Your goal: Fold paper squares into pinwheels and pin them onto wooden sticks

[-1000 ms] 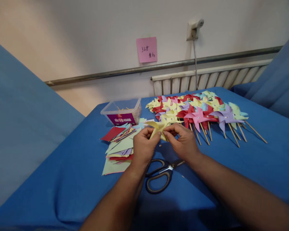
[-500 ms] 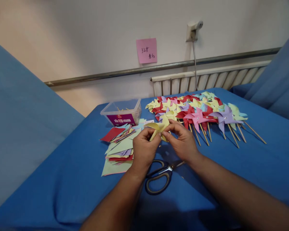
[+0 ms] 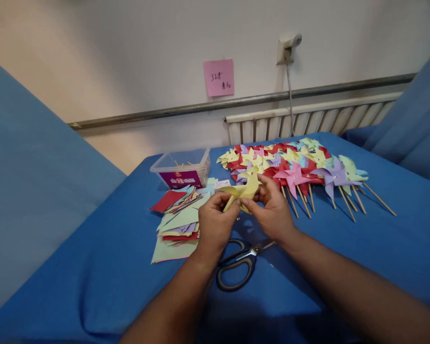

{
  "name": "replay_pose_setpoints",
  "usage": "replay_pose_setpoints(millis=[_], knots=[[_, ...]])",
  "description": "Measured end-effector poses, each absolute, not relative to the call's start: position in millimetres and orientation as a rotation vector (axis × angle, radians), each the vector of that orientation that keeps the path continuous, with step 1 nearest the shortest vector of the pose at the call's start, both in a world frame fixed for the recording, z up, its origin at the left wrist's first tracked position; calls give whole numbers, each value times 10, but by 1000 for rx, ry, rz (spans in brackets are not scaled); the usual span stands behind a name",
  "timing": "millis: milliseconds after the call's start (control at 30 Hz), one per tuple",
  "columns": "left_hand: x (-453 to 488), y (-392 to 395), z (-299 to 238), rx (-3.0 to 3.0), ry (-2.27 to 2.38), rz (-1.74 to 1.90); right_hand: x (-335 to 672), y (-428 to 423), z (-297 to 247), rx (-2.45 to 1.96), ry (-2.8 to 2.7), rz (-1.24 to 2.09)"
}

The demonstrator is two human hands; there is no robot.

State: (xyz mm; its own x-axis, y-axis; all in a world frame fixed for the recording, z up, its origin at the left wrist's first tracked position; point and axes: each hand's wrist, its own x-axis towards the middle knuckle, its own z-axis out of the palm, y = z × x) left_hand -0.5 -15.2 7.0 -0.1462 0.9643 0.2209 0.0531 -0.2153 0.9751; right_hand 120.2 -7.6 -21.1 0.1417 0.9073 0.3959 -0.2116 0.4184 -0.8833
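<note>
— Both hands are gripping what?
— The left hand (image 3: 215, 223) and right hand (image 3: 273, 213) are pinching the yellow pinwheel (image 3: 242, 191) over the worktop (image 3: 129, 272), on the far side of the scissors (image 3: 236, 263).

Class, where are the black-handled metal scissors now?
In the head view the black-handled metal scissors lie on the blue cloth, below the left hand and right hand, right of the coloured paper stack.

Yellow paper pinwheel (image 3: 241, 192) in both hands' grip, above scissors (image 3: 238, 264).
</note>
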Motion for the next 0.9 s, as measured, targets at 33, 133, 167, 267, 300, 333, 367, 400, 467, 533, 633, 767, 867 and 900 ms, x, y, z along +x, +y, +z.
replay_pose_setpoints(millis=[33, 133, 167, 267, 300, 333, 367, 400, 467, 533, 633, 767, 867, 900], knots=[[-4, -154, 71, 1324, 1234, 1472, 1203, -70, -213, -766, -1125, 974], [-4, -157, 72, 1322, 1230, 1478, 1233, -61, -220, -827, -1193, 994], [-5, -158, 73, 1322, 1231, 1480, 1247, -62, -223, -864, -1232, 962], [-7, -162, 79, 1321, 1229, 1467, 1279, -72, -227, -936, -1307, 853], [-8, -163, 82, 1321, 1229, 1461, 1283, -75, -227, -949, -1317, 826], [-9, -163, 84, 1319, 1231, 1456, 1284, -79, -226, -959, -1327, 807], [-10, -163, 85, 1314, 1233, 1455, 1283, -81, -225, -969, -1333, 791], [-11, -161, 85, 1305, 1234, 1455, 1280, -84, -224, -978, -1338, 776], [-14, -156, 80, 1291, 1232, 1456, 1272, -86, -226, -993, -1346, 753], [-17, -150, 73, 1289, 1231, 1450, 1264, -83, -234, -993, -1343, 745], [-19, -149, 74, 1290, 1238, 1441, 1256, -74, -255, -982, -1330, 757], [-19, -156, 95, 1278, 1229, 1448, 1254, -66, -263, -936, -1307, 813], [-16, -164, 108, 1286, 1244, 1448, 1262, -65, -251, -911, -1314, 862], [-14, -167, 111, 1289, 1250, 1446, 1266, -64, -248, -912, -1321, 869]])
